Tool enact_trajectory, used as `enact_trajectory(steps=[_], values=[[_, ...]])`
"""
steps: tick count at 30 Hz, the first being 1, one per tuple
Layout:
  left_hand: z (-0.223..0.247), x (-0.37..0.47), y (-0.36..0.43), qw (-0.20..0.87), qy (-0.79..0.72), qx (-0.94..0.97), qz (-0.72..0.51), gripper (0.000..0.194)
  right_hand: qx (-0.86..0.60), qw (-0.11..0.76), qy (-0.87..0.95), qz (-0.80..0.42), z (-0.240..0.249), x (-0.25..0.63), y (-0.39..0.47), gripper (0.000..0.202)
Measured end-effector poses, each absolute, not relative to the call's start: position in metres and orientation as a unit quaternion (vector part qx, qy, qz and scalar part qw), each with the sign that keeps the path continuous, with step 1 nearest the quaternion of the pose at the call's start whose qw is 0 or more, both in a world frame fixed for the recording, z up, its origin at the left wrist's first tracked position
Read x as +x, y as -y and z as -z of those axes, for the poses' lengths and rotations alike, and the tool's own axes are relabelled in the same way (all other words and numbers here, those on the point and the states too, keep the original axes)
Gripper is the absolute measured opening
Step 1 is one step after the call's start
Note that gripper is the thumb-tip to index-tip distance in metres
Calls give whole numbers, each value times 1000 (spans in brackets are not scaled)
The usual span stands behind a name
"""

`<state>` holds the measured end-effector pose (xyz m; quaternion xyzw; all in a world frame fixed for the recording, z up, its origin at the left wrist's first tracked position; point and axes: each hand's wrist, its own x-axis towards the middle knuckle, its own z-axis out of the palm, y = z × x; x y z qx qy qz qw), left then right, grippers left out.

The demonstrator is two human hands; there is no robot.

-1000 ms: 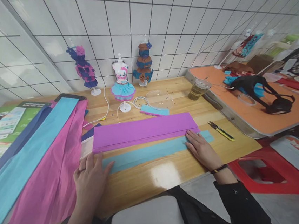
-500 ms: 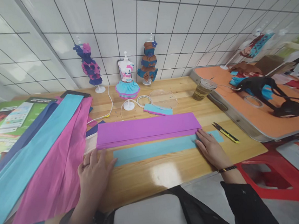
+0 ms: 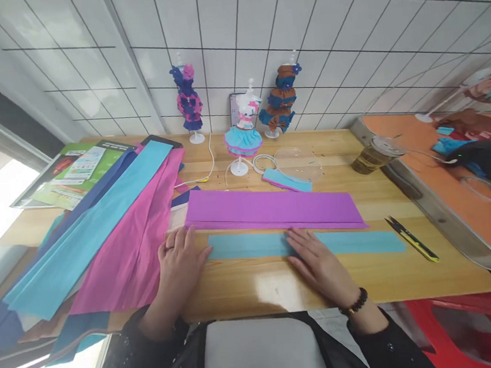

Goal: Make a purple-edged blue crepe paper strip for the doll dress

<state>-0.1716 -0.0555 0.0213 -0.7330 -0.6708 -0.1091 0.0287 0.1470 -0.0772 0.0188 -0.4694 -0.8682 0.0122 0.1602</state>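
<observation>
A long light blue strip lies flat on the wooden table, just in front of a folded purple piece. My left hand rests flat with fingers apart, its fingertips at the purple piece's lower left corner and its thumb by the blue strip's left end. Across the middle of the blue strip lies my right hand, palm down, fingers spread, its fingertips near the purple piece's lower edge. Neither hand grips anything.
Pink cloth and another blue strip lie at left. Small dressed stands, such as the middle one, line the back. At right are yellow snips, a cup and an orange board.
The view has turned left, so things appear further right. My right hand has slid left along the blue strip, from near its right end to its middle. My left hand has hardly moved.
</observation>
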Motion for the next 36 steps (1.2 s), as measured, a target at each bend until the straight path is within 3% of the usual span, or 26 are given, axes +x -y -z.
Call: enact_trajectory(steps=[9,17,30,36], values=[[-23,-185,52,-41,688,-704,171,34,-379,146,913,-34,-15,94,93,32],[-17,-206,39,-156,706,-623,298,34,-378,155,911,-49,-28,80,90,34],[-29,-200,7,-129,780,-598,129,44,-399,144,902,-83,-38,79,68,33],[-23,-203,2,-125,782,-598,118,43,-416,133,894,-104,-43,104,59,37]])
